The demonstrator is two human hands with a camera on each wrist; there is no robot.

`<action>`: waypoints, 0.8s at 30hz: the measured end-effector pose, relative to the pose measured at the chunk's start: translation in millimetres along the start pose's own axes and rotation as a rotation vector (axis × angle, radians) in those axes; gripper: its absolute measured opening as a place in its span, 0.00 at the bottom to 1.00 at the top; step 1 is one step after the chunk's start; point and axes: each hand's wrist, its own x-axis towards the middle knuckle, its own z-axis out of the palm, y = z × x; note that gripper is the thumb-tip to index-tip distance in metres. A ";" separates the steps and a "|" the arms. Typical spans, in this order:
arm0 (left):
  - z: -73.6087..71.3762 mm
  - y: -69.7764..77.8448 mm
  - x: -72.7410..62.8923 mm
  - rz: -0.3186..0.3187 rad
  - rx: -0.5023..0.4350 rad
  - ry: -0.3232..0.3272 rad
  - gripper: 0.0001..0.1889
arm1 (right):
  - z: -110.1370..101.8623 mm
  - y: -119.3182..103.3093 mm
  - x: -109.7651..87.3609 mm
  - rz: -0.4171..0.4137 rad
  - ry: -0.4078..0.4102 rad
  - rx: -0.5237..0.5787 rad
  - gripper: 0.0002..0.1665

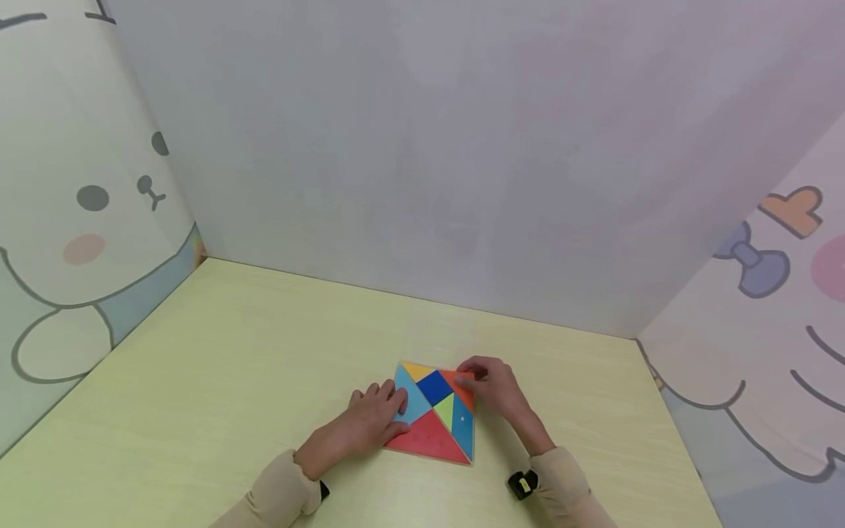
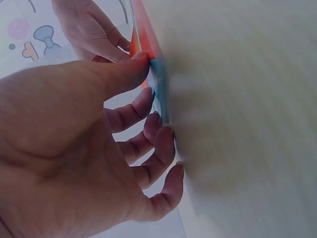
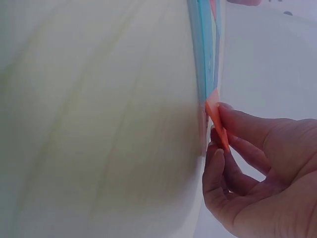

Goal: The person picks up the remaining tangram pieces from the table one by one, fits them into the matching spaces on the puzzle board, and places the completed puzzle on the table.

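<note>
A square tangram puzzle (image 1: 422, 433) with coloured pieces lies flat on the table. My right hand (image 1: 498, 389) pinches an orange triangle piece (image 3: 216, 119) between thumb and fingers at the far right corner. In the right wrist view that piece tilts up out of the puzzle. At the left edge, my left hand (image 1: 372, 422) rests with relaxed fingers on the light blue triangle (image 1: 408, 396), its thumb at the red triangle (image 1: 429, 438). A dark blue square (image 1: 434, 387), a yellow triangle (image 1: 417, 371), a lime triangle (image 1: 444, 411) and a blue piece (image 1: 463, 429) sit between the hands.
The pale wooden table (image 1: 264, 352) extends around the puzzle. A plain whitish wall (image 1: 422, 161) stands behind it, with cartoon-printed panels at left (image 1: 59, 220) and right (image 1: 779, 330). A black wrist device (image 1: 523, 485) is at the right sleeve.
</note>
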 end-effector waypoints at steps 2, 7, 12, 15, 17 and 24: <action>0.0 -0.2 -0.4 0.002 -0.002 0.002 0.14 | 0.8 -0.1 -0.2 0.002 0.004 -0.011 0.07; -0.3 -0.4 -1.1 0.010 -0.001 0.007 0.15 | 1.1 -0.5 -1.2 0.001 0.013 -0.041 0.07; -0.2 -0.4 -0.6 0.010 0.002 0.008 0.14 | 0.3 0.0 -2.1 -0.002 0.015 -0.050 0.07; 0.2 -0.6 -0.2 0.010 0.005 0.007 0.14 | 0.3 1.3 -2.2 -0.005 0.015 -0.047 0.07; 0.2 -0.5 -0.2 0.009 0.007 0.006 0.14 | 0.6 2.3 -2.3 -0.010 0.012 -0.039 0.08; -0.7 0.0 -0.9 -0.002 -0.003 0.001 0.14 | 1.1 3.5 -3.7 -0.006 -0.024 0.011 0.12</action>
